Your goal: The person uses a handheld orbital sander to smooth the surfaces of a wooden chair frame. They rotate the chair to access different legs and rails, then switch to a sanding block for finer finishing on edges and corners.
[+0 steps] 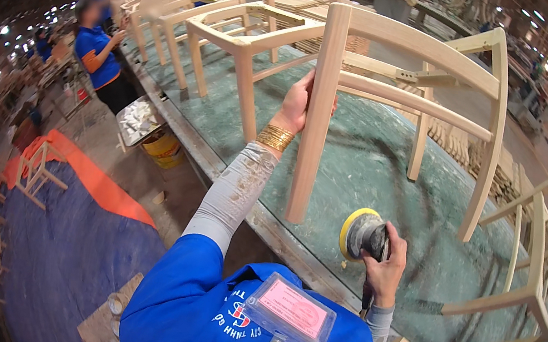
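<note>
A pale, unpainted wooden chair frame (317, 127) stands on the green-topped workbench (368, 172) right in front of me. My left hand (293, 107) is closed round its near left upright, with part of the fingers hidden behind the wood. Lower and to the right, my right hand (388, 270) grips a round orbital sander (369, 236) by its dark body. The sander is tilted on its side, its yellow-edged pad facing left. It is apart from the chair, and a gap of bench shows between them.
More chair frames (248, 43) line the bench's far left; another frame (521, 299) lies tipped at the right. A yellow bucket (163, 148) stands beside the bench, below a heap of white pieces (137, 119). Co-workers in blue (98, 58) stand at the left. Blue sheeting (74, 239) covers the floor.
</note>
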Tool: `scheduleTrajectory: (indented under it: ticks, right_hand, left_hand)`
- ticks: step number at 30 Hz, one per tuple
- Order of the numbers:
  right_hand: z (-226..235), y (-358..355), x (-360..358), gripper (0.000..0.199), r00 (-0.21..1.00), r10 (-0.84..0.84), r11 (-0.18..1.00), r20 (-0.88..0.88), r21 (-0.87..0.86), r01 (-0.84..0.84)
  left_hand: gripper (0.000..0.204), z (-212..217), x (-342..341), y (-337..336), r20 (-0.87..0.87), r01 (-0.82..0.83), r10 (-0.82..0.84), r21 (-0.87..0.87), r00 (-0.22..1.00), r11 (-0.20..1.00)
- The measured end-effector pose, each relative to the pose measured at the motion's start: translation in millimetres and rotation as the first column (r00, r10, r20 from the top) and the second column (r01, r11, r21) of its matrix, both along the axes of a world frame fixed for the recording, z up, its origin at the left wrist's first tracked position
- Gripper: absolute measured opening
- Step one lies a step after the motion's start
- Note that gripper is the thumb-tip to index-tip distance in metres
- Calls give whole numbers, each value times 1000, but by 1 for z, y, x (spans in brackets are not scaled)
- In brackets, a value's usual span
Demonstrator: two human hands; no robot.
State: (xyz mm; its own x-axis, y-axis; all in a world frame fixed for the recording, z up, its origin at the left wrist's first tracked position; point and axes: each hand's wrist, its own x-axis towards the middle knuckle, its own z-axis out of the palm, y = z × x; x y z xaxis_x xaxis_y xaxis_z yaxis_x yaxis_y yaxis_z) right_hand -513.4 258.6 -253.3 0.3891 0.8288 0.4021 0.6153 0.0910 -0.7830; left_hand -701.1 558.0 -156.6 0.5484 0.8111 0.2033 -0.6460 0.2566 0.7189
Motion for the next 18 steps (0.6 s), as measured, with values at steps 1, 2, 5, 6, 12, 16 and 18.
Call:
scheduleTrajectory:
  ticks: [1,2,5,6,12,16,18]
  right_hand:
    - [5,2,-9,73,1000,-13,1000,-11,16,13]
    - [10,2,-17,73,1000,-29,999,-4,31,29]
    - [15,2,-38,72,997,-71,995,-18,71,72]
    - [18,2,-44,72,996,-87,993,-8,75,88]
    - [38,3,-76,72,987,-154,984,51,96,148]
    - [55,7,-88,70,982,-174,976,69,143,163]
    - [67,18,-93,68,979,-196,960,64,215,178]
  left_hand:
    - [41,-1,-1,3,9,17,-17,22,1000,1000]
    - [42,-3,-1,4,21,35,-35,25,999,999]
    - [44,-7,2,8,54,87,-89,39,995,995]
    - [44,-8,3,9,63,102,-104,43,993,994]
    - [48,-12,-3,16,11,129,-129,49,992,990]
    - [51,2,-9,13,-128,173,-157,129,979,976]
    - [52,1,-10,13,-154,168,-145,149,977,974]
